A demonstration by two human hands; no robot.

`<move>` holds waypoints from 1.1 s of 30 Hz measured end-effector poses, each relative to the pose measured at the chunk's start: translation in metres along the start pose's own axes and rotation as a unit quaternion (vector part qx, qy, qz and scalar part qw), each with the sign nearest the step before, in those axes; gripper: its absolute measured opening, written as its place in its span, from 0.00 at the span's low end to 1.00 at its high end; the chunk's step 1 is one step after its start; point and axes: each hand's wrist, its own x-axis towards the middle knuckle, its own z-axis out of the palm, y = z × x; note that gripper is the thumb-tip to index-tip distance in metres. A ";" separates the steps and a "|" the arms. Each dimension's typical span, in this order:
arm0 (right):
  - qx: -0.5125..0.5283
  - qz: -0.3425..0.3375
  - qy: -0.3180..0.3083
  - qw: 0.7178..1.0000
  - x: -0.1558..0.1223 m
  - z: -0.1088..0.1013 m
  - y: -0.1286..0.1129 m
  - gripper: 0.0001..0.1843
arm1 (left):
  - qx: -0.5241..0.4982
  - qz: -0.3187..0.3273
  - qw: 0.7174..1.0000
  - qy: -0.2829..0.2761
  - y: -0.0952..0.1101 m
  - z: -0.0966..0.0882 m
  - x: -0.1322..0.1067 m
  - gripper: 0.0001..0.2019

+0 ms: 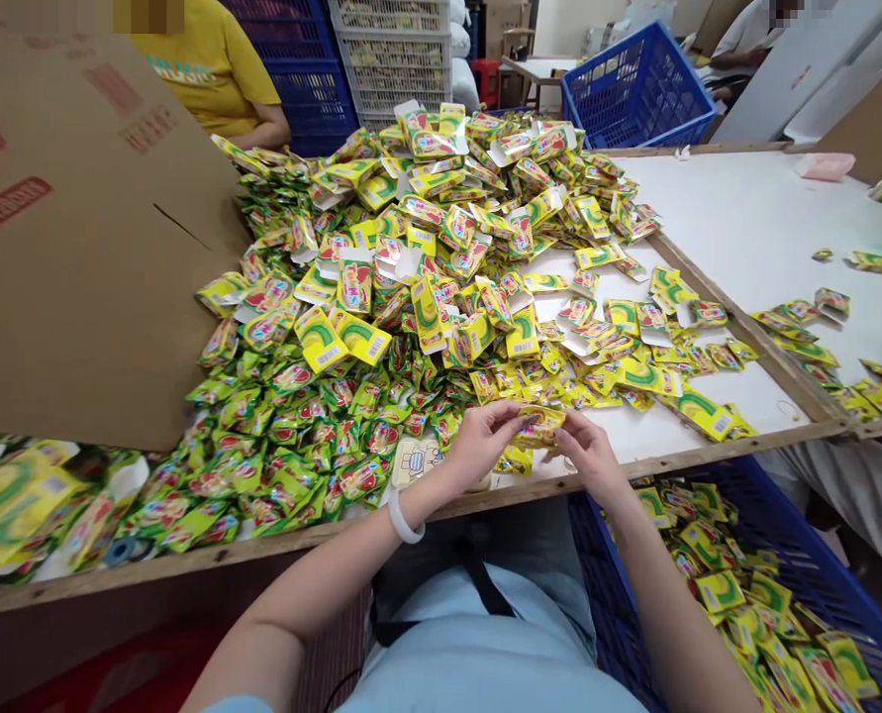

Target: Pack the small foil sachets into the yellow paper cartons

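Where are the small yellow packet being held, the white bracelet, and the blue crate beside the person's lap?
Yellow packet [539, 424]: head view, on its front between both hands.
White bracelet [402, 519]: head view, on the band around the left wrist.
Blue crate [819, 564]: head view, on its bare inner right wall.

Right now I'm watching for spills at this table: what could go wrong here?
The pile of sachets reaches the table edge, so some could slide off. The left hand and right hand hold a small box over that edge; it might drop beside the blue crate.
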 end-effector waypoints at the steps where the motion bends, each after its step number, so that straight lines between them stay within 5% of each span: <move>1: 0.045 0.006 -0.021 0.999 -0.001 0.000 0.000 0.24 | 0.042 0.026 0.999 0.002 0.003 0.000 0.000 0.11; 4: 0.078 0.002 0.036 0.996 -0.005 -0.004 0.001 0.19 | 0.173 0.111 0.978 -0.041 0.017 -0.001 0.013 0.14; 7: 0.031 -0.018 0.130 0.991 -0.008 -0.014 0.006 0.17 | 0.345 0.129 0.929 -0.044 0.038 -0.011 0.058 0.21; 11: 0.038 -0.028 0.179 0.983 -0.011 -0.029 0.014 0.15 | 0.550 -0.067 0.823 0.124 0.055 -0.035 0.149 0.32; 14: 0.066 -0.021 0.171 0.983 -0.014 -0.034 0.018 0.16 | 0.577 -0.157 0.798 0.078 0.048 -0.039 0.195 0.43; 17: 0.083 -0.011 0.167 0.982 -0.016 -0.038 0.020 0.16 | 0.569 -0.125 0.810 0.066 0.035 -0.032 0.209 0.44; 23: 0.122 0.004 0.162 0.979 -0.018 -0.052 0.014 0.17 | 0.321 0.015 0.939 0.124 0.032 -0.044 0.170 0.19; 26: 0.128 -0.015 0.160 0.979 -0.016 -0.058 -0.003 0.15 | 0.063 0.044 0.995 0.060 0.039 -0.050 0.117 0.18; 29: 0.152 -0.070 0.118 0.979 -0.010 -0.054 -0.030 0.11 | -0.140 -0.072 0.983 -0.098 0.044 -0.039 0.055 0.15; 33: 0.144 -0.153 0.043 0.977 0.000 -0.032 -0.064 0.09 | -0.196 -0.162 0.959 -0.127 0.045 -0.013 0.001 0.20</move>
